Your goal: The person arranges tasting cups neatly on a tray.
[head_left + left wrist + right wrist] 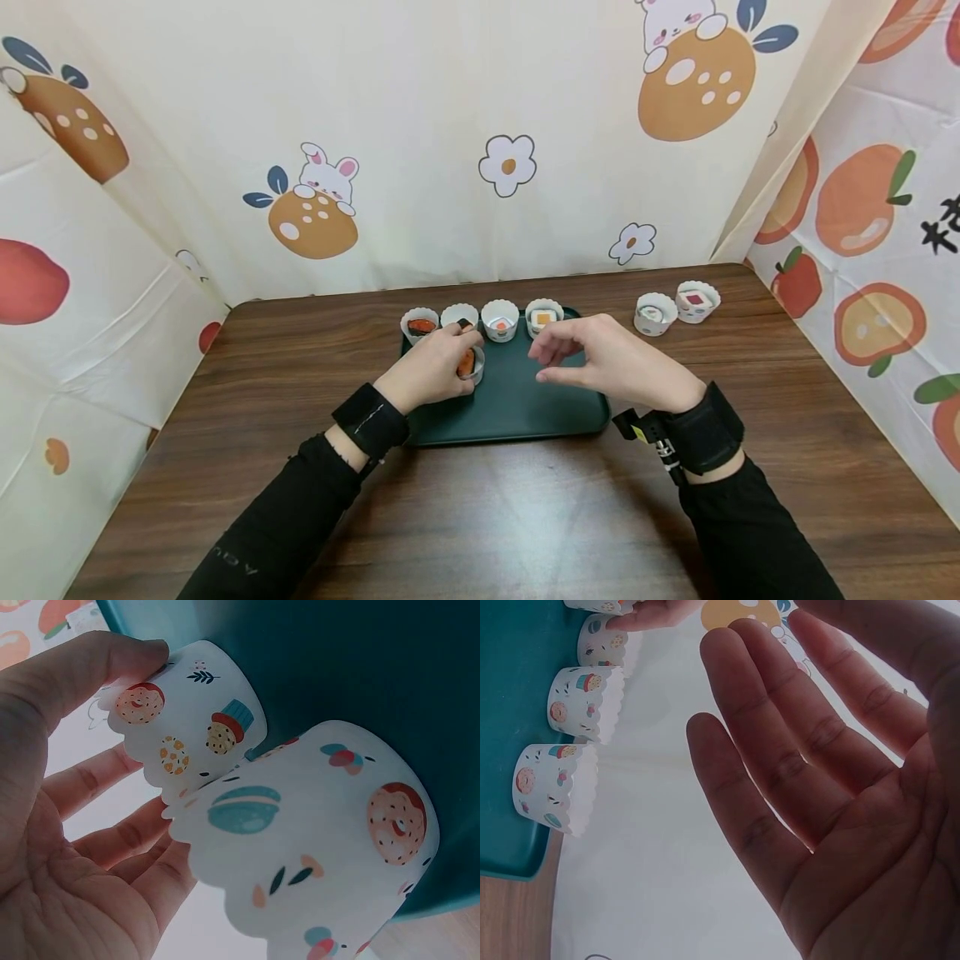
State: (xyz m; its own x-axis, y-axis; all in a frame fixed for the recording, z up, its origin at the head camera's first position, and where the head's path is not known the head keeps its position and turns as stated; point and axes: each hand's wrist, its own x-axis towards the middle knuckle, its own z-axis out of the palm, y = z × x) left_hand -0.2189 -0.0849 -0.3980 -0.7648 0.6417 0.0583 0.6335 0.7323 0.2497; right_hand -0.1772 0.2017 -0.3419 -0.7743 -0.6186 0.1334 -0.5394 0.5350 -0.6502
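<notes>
My left hand (431, 367) grips a small white paper baking cup (477, 372) by its rim, low over the tray's left part. An orange-topped sushi piece sits inside it. In the left wrist view the thumb lies on the scalloped edge of this cup (184, 720), with the fingers partly hidden behind. A second printed cup (315, 832) overlaps it, closer to that camera. Holding nothing, my right hand (611, 358) hovers over the right side of the tray with loosely bent fingers. Nearest to it stands a cup (544, 315) with a yellow-topped sushi piece.
The dark green tray (525, 408) lies on a brown wooden table (487, 517). Along its back edge stand several cups, among them one with red-topped sushi (420, 325) and one with a roll (500, 321). Two more filled cups (652, 315) stand at the table's back right. Printed cloth hangs behind.
</notes>
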